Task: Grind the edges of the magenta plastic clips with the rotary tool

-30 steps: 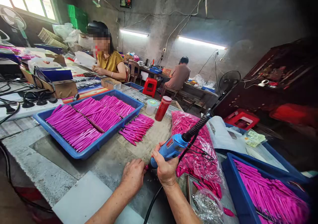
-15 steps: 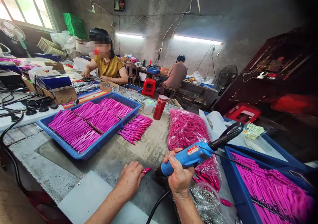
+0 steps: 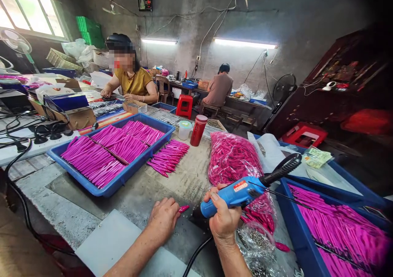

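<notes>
"Pinching anything, those hands?"
"Left hand [image 3: 163,217] has a magenta piece [image 3: 184,208] between thumb and finger, just left of the blue driver [image 3: 248,189]; right hand [image 3: 225,221] is wrapped around the driver."
"What crowds the driver?"
"Right behind it, a bulging plastic bag [image 3: 235,156]. To its right, a blue bin [image 3: 297,228]; nearer than it, a bag of metal parts [image 3: 256,244]. Farther left on the bench [image 3: 135,197], a magenta pile [image 3: 168,157] and a blue tray [image 3: 102,190]; beyond it, a red canister [image 3: 199,130]."
"Any writing?"
"The driver's red-and-white label [image 3: 240,186], too small to read."
</notes>
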The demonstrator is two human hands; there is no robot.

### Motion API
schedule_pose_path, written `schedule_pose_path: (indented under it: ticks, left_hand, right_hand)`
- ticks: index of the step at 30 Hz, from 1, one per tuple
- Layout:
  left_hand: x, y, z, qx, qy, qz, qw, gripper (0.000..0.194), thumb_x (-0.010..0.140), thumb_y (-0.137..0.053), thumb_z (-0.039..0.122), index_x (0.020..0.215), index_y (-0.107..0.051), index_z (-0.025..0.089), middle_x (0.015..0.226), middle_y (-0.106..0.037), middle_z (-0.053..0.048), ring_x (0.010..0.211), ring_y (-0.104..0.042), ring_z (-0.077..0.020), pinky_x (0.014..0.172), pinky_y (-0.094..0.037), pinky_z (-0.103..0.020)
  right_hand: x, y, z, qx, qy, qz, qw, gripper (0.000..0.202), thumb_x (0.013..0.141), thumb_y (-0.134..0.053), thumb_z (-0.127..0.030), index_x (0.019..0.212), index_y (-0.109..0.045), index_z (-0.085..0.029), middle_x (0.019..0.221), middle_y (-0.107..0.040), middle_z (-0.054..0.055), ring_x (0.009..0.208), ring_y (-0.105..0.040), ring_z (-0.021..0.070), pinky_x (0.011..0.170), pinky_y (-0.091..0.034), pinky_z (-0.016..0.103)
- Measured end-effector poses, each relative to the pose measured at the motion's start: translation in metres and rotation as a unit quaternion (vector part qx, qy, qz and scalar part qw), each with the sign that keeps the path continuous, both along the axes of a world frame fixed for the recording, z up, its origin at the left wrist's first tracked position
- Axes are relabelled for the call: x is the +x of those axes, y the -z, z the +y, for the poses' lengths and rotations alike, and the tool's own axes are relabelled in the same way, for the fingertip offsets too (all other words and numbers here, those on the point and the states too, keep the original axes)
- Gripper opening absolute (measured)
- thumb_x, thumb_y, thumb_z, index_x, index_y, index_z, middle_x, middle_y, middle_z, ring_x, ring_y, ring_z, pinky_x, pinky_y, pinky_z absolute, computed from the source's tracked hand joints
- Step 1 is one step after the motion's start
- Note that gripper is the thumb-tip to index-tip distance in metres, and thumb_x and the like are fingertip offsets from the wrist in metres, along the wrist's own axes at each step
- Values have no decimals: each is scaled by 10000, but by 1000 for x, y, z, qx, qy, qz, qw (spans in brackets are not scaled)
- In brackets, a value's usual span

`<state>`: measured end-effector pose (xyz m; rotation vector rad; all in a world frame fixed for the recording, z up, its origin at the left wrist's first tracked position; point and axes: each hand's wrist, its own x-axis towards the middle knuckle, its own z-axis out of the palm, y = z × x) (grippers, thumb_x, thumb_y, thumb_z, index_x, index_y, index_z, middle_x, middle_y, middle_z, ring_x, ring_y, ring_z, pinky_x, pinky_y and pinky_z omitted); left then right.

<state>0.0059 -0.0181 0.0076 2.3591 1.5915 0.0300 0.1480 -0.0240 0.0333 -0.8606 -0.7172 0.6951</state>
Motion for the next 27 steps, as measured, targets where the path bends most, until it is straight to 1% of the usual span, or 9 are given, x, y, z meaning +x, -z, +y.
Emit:
schedule_pose_path:
  ticks: [3, 9, 14, 20, 27]
  left_hand:
    - [1, 1, 1, 6, -1, -1, 1000, 215, 887, -405, 221, 841, -615, 209, 943, -621, -35, 933, -539, -204, 757, -388, -315]
    - [1, 5, 0, 13, 0, -2, 1000, 227, 887, -399, 222, 827, -617, 209, 916, -620, -35, 927, -537, -215, 736, -389, -328]
    - [2, 5, -1, 13, 3, 2, 1000, 252, 897, -376, 220, 839, -620, 206, 904, -622, -39, 920, -538, -222, 719, -395, -337]
    - [3, 8, -1, 23, -5, -5, 1000, 257, 901, -374, 226, 835, -622, 205, 898, -621, -37, 920, -532, -228, 741, -398, -356]
    - [3, 11, -1, 34, -7, -15, 999, 235, 893, -390, 204, 817, -613, 209, 877, -619, -27, 899, -531, -218, 703, -382, -336]
  right_hand:
    - [-1, -2, 1, -3, 6, 3, 1000, 304, 639, -681, -285, 843, -490, -164, 617, -551, -34, 474, -540, 129, 501, -431, 274]
    - [-9, -6, 8, 2, -16, 7, 1000, 298, 629, -683, -270, 841, -501, -165, 604, -554, -39, 462, -535, 124, 490, -425, 268]
    - [-16, -6, 16, 6, -22, -5, 1000, 269, 629, -679, -252, 819, -511, -162, 618, -561, -31, 467, -539, 126, 488, -438, 270]
    - [-22, -6, 23, 7, -29, -12, 999, 307, 600, -680, -256, 830, -494, -172, 596, -549, -42, 446, -535, 128, 470, -433, 264]
    - [-24, -3, 25, 14, -31, -26, 999, 275, 614, -676, -240, 817, -507, -167, 604, -555, -37, 450, -540, 131, 467, -423, 264]
